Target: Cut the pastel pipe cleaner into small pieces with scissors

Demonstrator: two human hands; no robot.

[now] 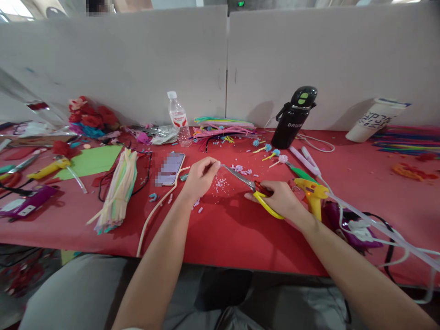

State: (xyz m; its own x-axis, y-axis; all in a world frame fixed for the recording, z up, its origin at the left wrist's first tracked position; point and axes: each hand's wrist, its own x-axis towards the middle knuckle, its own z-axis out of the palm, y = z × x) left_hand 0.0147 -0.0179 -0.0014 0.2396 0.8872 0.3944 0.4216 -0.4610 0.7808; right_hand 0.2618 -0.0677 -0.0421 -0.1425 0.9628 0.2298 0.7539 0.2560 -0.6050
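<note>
My right hand (282, 197) is wrapped around the handles of a pair of scissors (240, 176), yellow and red at the grip. The metal blades point left and reach the fingertips of my left hand (202, 178). Those fingers are pinched together over something small and pale that is mostly hidden. Beneath the blades lie tiny light clippings (220, 184) and short lilac pieces (242, 170), scattered on the red tabletop (230, 233). A phone (172, 168) rests just left of my left hand. Close to my right hand is a yellow glue gun (312, 192).
A bundle of pastel fuzzy stems (118, 190) lies at left, near another yellow glue gun (50, 168). Along the back stand a water bottle (178, 119), a black flask (292, 121) and a white cup (373, 120). Purple power strips (29, 201) and cables occupy both sides.
</note>
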